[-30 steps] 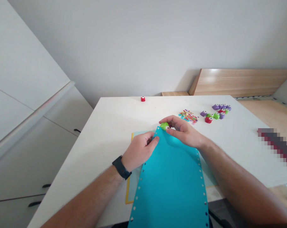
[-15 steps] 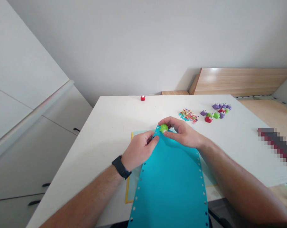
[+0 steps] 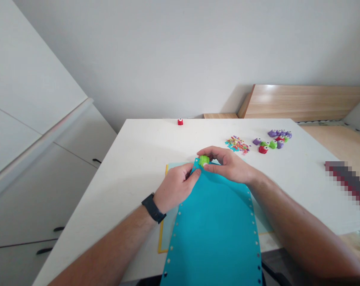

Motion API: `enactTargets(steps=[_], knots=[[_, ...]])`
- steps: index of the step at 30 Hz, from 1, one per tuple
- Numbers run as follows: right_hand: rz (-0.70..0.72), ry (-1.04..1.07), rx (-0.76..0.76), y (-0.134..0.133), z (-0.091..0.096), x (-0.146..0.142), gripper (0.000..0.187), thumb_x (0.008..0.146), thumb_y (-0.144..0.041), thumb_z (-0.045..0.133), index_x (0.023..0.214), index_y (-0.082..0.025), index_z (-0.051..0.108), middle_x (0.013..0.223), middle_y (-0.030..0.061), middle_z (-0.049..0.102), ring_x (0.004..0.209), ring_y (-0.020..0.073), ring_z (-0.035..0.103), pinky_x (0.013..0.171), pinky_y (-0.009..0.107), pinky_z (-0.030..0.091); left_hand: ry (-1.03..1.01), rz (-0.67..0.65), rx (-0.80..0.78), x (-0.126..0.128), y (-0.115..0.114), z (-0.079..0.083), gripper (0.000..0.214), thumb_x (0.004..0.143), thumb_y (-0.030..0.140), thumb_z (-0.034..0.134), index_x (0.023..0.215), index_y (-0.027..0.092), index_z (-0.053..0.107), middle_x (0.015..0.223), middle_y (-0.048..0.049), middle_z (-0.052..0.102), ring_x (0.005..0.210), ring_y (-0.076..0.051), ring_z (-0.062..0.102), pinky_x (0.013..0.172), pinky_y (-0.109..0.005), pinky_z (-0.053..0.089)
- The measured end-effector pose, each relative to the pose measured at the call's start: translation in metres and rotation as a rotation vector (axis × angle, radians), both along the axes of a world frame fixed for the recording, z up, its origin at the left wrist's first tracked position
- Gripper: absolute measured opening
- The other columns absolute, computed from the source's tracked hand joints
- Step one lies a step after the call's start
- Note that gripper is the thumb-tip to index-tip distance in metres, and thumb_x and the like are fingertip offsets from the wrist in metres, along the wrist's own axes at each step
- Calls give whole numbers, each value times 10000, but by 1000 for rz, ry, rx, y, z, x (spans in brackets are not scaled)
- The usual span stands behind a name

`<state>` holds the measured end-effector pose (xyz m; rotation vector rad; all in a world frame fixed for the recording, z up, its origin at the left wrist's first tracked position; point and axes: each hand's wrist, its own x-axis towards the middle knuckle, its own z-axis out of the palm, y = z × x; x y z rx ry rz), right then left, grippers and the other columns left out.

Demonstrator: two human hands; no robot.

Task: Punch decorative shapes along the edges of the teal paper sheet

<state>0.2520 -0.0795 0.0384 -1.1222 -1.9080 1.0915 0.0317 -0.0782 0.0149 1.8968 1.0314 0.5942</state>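
Observation:
A large teal sheet [image 3: 215,222] with small punched holes along both long edges slopes down from my hands over the table's near edge. My left hand [image 3: 177,186] pinches its left edge close to the far corner. At that corner a green craft punch [image 3: 204,161] sits over the sheet's edge. My right hand [image 3: 227,165] is closed on the punch, thumb on its near side and fingers curled behind. Whether the punch is pressed down cannot be made out.
A pale mat with a yellow border [image 3: 160,238] lies beneath the sheet. Colourful cut-out shapes [image 3: 237,144] are heaped behind my right hand. Several purple, green and red punches [image 3: 273,144] stand at the right, and one red punch [image 3: 180,122] by the table's far edge [image 3: 150,119].
The whole view has shifted slightly. Both hands keep their grips, and the green punch has turned or slid a little to the left at the sheet's corner.

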Motion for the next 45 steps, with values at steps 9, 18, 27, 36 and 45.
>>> enactTargets(steps=[9,18,27,36,45], knots=[[11,-5,-48,0,3,-1,448,908,-316,667,1326,-175,590,1169,79,674,1039,192,614,963,375,503,5,1,13,-1,0,1,395,996,494,455,858,179,649,709,7,598,625,-137,474,562,-263,315],[12,-68,-24,-1,7,-2,419,936,-328,625,1326,-178,608,1180,68,681,1027,186,607,958,363,496,13,-2,2,0,0,1,392,1003,495,436,877,186,641,699,15,585,620,-134,465,560,-266,304],[36,-83,-6,0,3,-2,451,935,-362,627,1356,-203,604,1204,60,682,1051,195,617,965,373,500,35,7,43,1,0,0,407,998,502,445,793,179,587,668,23,551,601,-127,443,553,-275,269],[-4,-90,-21,3,0,-3,479,918,-352,651,1353,-161,595,1159,78,686,1004,190,614,932,373,513,37,-5,36,0,0,2,380,1008,471,437,826,179,597,694,20,572,615,-129,445,563,-273,275],[15,-78,-30,3,1,-1,481,907,-348,664,1353,-177,604,1182,75,690,1036,197,626,946,368,517,55,-5,61,1,1,0,383,1010,470,432,805,182,578,680,25,556,616,-130,451,571,-276,279]])
